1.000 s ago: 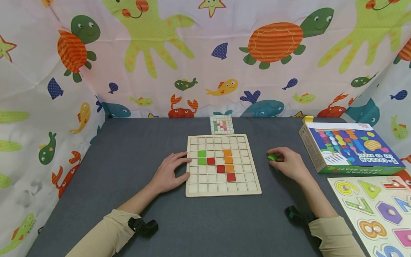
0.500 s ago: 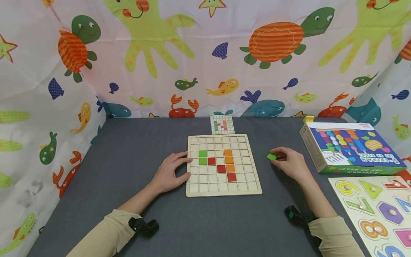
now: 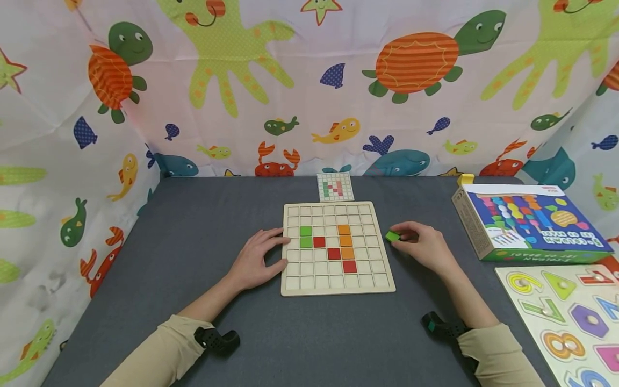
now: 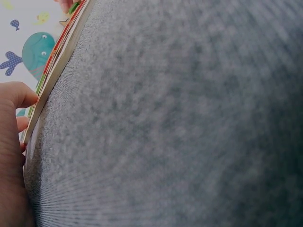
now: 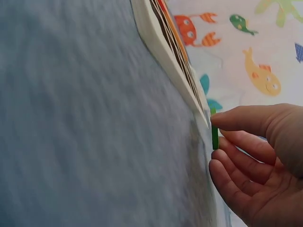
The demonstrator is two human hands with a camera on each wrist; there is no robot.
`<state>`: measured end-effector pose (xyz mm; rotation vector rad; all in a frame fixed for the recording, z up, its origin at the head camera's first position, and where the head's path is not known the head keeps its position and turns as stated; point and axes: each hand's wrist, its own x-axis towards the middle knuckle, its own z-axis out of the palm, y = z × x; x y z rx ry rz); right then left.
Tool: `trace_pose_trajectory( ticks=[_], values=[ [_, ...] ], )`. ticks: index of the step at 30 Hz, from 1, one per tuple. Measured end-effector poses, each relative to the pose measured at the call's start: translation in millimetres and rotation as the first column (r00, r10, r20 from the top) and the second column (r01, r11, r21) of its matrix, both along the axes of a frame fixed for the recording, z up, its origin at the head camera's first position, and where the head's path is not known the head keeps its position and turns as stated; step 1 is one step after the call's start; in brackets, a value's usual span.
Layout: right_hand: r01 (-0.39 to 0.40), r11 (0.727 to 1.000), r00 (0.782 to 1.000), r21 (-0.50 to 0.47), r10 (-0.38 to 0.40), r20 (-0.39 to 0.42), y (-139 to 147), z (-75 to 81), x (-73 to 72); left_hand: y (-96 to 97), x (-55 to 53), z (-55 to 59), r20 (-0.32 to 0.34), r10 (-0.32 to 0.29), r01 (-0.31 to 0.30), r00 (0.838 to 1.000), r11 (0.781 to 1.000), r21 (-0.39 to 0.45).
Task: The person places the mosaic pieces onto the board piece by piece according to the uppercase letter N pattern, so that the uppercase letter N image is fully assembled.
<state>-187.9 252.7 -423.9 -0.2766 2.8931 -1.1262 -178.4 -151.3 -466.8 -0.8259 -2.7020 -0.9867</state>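
Observation:
My left hand (image 3: 256, 260) rests its thumb and fingertips against the left edge of a wooden grid board (image 3: 296, 282). Seen from the left wrist, the thumb (image 4: 22, 94) lies at the board's side. Between thumb and fingers, my right hand (image 3: 422, 245) pinches a small green square tile (image 3: 392, 236), just off the board's right edge. That tile appears edge-on, thin and green, in the right wrist view. Set into the grid are two green tiles (image 3: 306, 236), several red tiles (image 3: 334, 253) in a diagonal, and a column of orange tiles (image 3: 345, 241).
A small pattern card (image 3: 336, 184) with a coloured grid stands behind the board. At the right lie a blue bead-toy box (image 3: 537, 220) and a number-and-shape puzzle board (image 3: 541, 317). A yellow piece (image 3: 466, 179) shows behind the box. A sea-animal curtain (image 3: 300, 64) hangs at the back.
My right hand has moved left toward the board with the green tile, which now shows more fully at the fingertips. My left hand stays at the board's left edge.

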Motion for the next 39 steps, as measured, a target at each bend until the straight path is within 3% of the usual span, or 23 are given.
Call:
trace_pose_trajectory(
  ticks=[10, 22, 35, 39],
  values=[
    [-0.117, 0.989, 0.993, -0.087, 0.118, 0.012, -40.7, 1.5, 4.3, 0.3, -0.1, 2.7, 0.005, 0.010, -0.009, 1.000, 1.000, -0.011],
    [-0.263, 0.947, 0.963, -0.184, 0.270, 0.014, -97.0, 4.4, 11.9, -0.1, -1.0, 3.5, 0.015, 0.015, -0.015, 1.000, 1.000, -0.019],
    [-0.404, 0.909, 0.914, -0.104, 0.399, -0.067, -145.2, 4.4, 11.1, -1.0, -0.7, 1.6, 0.005, -0.004, 0.004, 1.000, 1.000, -0.003],
    [-0.413, 0.905, 0.910, -0.098, 0.407, -0.076, -153.4, 3.0, 9.1, -0.7, -0.5, 1.4, 0.004, -0.004, 0.004, 1.000, 1.000, 0.000]
  ],
)
